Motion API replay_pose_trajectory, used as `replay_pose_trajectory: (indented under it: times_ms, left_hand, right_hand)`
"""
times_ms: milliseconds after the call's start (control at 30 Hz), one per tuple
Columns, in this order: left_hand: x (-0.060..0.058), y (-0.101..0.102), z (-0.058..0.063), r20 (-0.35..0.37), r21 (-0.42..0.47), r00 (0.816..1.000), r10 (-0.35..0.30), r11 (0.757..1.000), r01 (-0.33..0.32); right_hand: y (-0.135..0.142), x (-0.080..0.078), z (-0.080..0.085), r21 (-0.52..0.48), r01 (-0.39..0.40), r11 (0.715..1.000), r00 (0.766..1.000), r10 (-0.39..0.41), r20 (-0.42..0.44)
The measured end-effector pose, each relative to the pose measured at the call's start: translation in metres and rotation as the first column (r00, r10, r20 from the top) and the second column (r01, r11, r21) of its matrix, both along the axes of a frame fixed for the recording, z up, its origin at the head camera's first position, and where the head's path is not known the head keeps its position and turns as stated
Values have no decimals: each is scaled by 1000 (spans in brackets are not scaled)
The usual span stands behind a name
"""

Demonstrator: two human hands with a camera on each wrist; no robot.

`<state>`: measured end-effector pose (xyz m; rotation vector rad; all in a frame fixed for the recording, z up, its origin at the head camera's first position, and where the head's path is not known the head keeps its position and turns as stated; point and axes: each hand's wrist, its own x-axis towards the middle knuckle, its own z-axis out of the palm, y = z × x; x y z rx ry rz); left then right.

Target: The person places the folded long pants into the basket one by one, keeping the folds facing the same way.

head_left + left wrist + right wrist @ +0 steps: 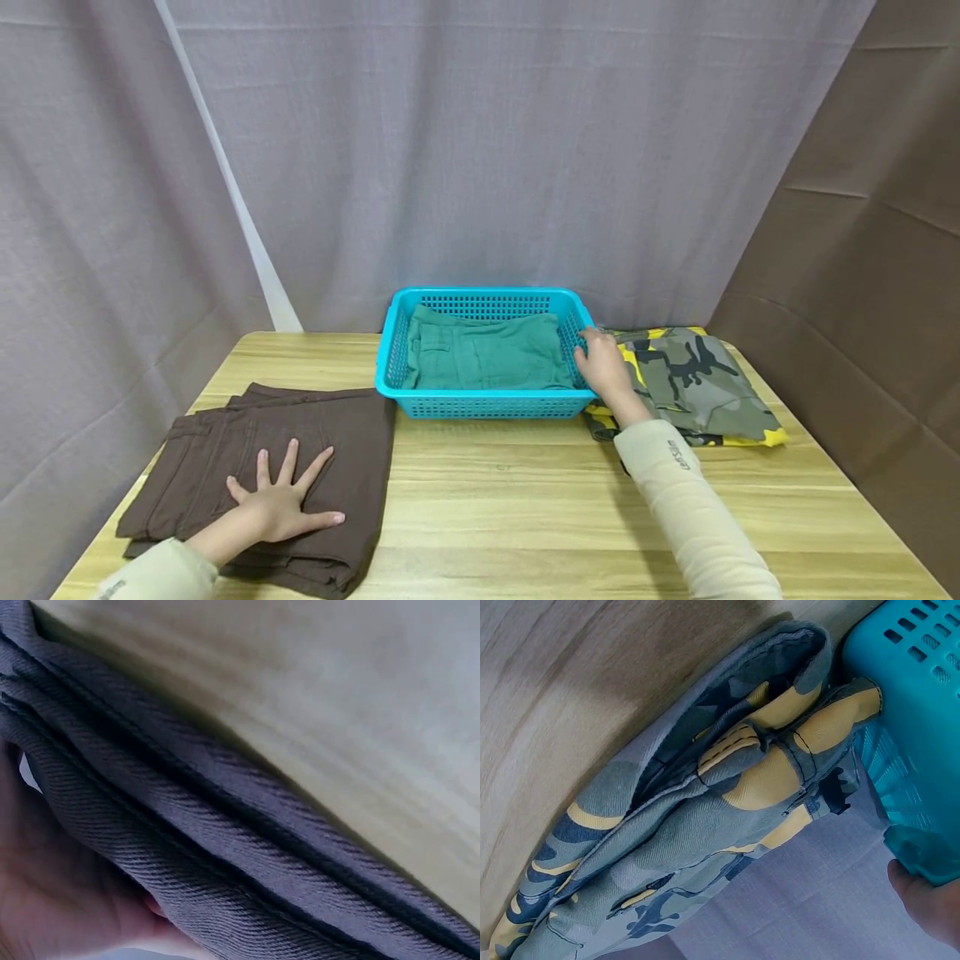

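Observation:
My left hand (pixel 277 504) lies flat with spread fingers on a folded pair of dark brown trousers (pixel 202 467) at the table's left. The left wrist view shows the stacked, ribbed folds of the brown cloth (pixel 187 802) beside that hand. With my right hand (pixel 603 367) I grip the right rim of a turquoise plastic basket (pixel 495 405). A folded green garment (pixel 487 354) lies inside the basket. To its right, partly behind my right hand, are folded camouflage trousers (pixel 697 383) in grey, black and yellow. Their open folds (pixel 727 757) face the right wrist camera.
The wooden table (pixel 480 508) carries everything. A grey curtain (pixel 480 150) hangs just behind the basket, and a brown cloth (pixel 862 250) borders the table on the right. The basket stands between the two folded trousers, near the back edge.

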<state>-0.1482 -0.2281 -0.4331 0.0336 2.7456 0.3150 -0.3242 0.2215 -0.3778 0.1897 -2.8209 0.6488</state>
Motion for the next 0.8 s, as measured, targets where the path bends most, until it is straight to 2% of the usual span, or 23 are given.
replay_pose_trajectory:
  times_ms: [167,333,467,600,700,800]
  left_hand:
    - [3,-2,-2,-7,-21,1000,-15,1000,15]
    - [-1,3,8,-1,-65,999,-44,997,44]
    - [-2,5,20,-48,-94,996,-74,993,69]
    - [-3,-4,23,-113,-102,984,-140,986,129]
    - [-2,-19,25,-103,-53,973,-204,978,200]
    - [-2,-37,32,-73,52,960,-270,960,274]
  right_hand:
    - [0,-2,-1,-10,-14,1000,1000,14,-28]
    - [6,-1,0,-65,-35,997,997,30,-67]
    - [6,1,2,-96,-7,995,989,-8,-147]
    - [5,5,0,-115,39,993,972,-65,-225]
    - [4,8,2,-114,40,993,966,-67,-250]
    - [1,11,6,-125,-6,992,970,-25,-242]
